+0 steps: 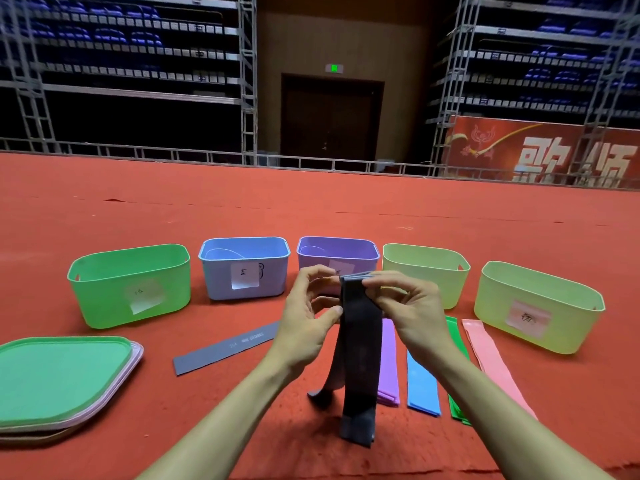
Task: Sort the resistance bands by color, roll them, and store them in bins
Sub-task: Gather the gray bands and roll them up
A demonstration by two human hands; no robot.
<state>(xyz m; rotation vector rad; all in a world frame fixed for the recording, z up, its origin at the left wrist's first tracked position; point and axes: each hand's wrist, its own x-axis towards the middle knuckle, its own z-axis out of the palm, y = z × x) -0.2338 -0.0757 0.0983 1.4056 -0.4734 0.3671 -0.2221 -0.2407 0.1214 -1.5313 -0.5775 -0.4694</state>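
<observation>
Nearest, at 6 o'c, the lower end of a long dark grey rubber resistance band (360, 358) touches the red carpet floor (311, 209), w/ one tail curled off twd 7 o'c. The band hangs upright, folded over at the top, w/ both hands on that fold. The left hand (308, 306) pinches it from 9 o'c, thumb lower down against the band's edge. The right hand (405, 306) pinches it from 3 o'c, fingers curled over the top.

Flat on the carpet just right of the held band, side by side twd 3 o'c:
- a purple flat band (388, 362), partly behind the grey one
- a blue flat band (423, 386)
- a green flat band (457, 410), crossed by the right forearm
- a pink flat band (491, 362), outermost

At 9 o'c of the hands lies a second grey flat band (225, 348) w/ faint print, slanted, apart from the rest. Further out at 8 o'c sits a stack of rounded plastic lids (59, 379), green on top, pink under it.

Behind the hands is a row of plastic bins, 10 to 2 o'c: a bright green bin (131, 289), a pale blue bin (242, 268), a purple bin (337, 251) partly hidden by the hands, an inner pale yellow-green bin (426, 268) and an outer pale yellow-green bin (536, 306). Four show paper labels; the writing is too small to read.

Far off at 12 o'c is a dark double door (330, 119) w/ a green sign above. Metal scaffolding and tiers of blue seats stand either side, and a red banner (540, 150) is at 2 o'c.
</observation>
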